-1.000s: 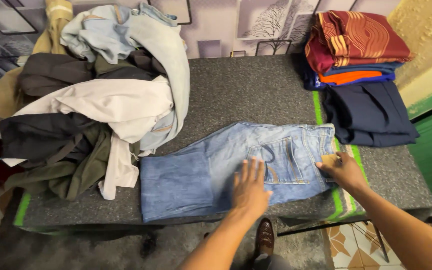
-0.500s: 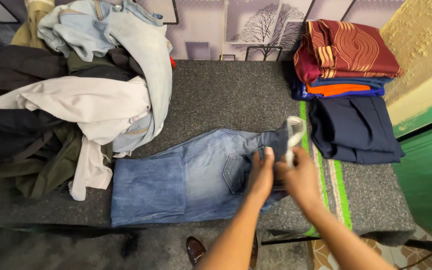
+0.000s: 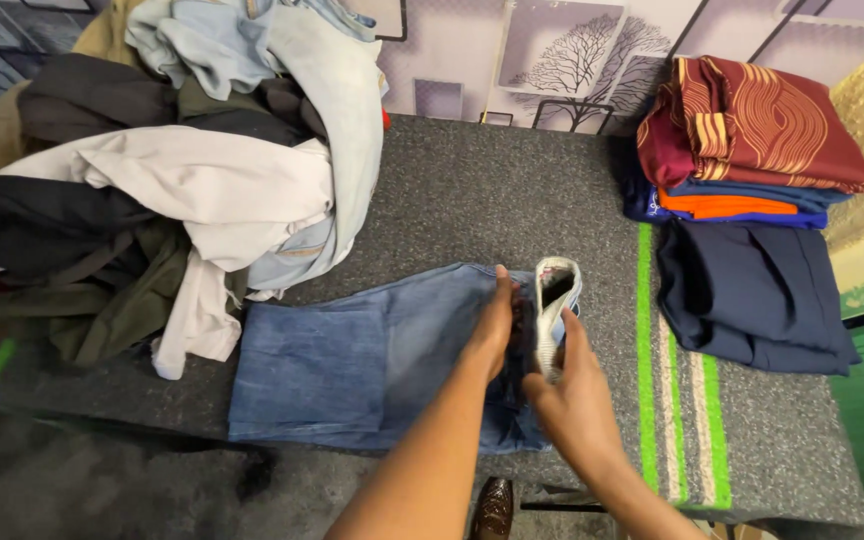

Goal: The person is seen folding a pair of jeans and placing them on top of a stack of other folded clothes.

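Both hands' fingers [image 3: 498, 300] pinch the jeans' [image 3: 352, 360] raised waistband.

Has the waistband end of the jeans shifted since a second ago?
Yes. The waistband lay flat across the green stripe; now the right hand has lifted it clear and folded it left over the jeans.

Bare grey felt tabletop [image 3: 497, 190] lies open ahead of me between the heaped pile of crumpled clothes [image 3: 172, 180] leftward and the folded stacks of garments [image 3: 752, 200] rightward.
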